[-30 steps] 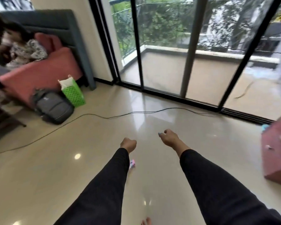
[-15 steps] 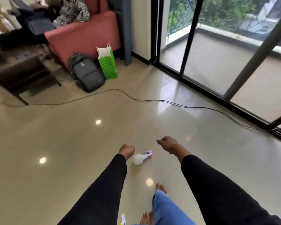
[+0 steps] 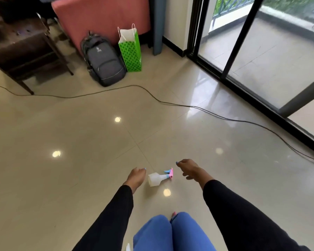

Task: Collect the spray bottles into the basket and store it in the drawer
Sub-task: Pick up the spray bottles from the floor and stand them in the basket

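Observation:
A small white spray bottle with a pink and blue trigger head lies on its side on the beige tiled floor. My left hand hangs just left of it, fingers loosely curled, holding nothing. My right hand hovers just right of the bottle's head, fingers apart and empty. Both arms wear black sleeves. A white sliver, perhaps a second bottle, peeks out at the bottom edge beside my blue-trousered knees. No basket or drawer is in view.
A black cable snakes across the floor ahead. A grey backpack and a green paper bag lean against a pink sofa. A dark wooden table stands at the left. Black-framed sliding glass doors run along the right.
The view has tilted down and swung left, away from the balcony doors. The spray bottle has come fully into view between my hands, and my knees now show at the bottom.

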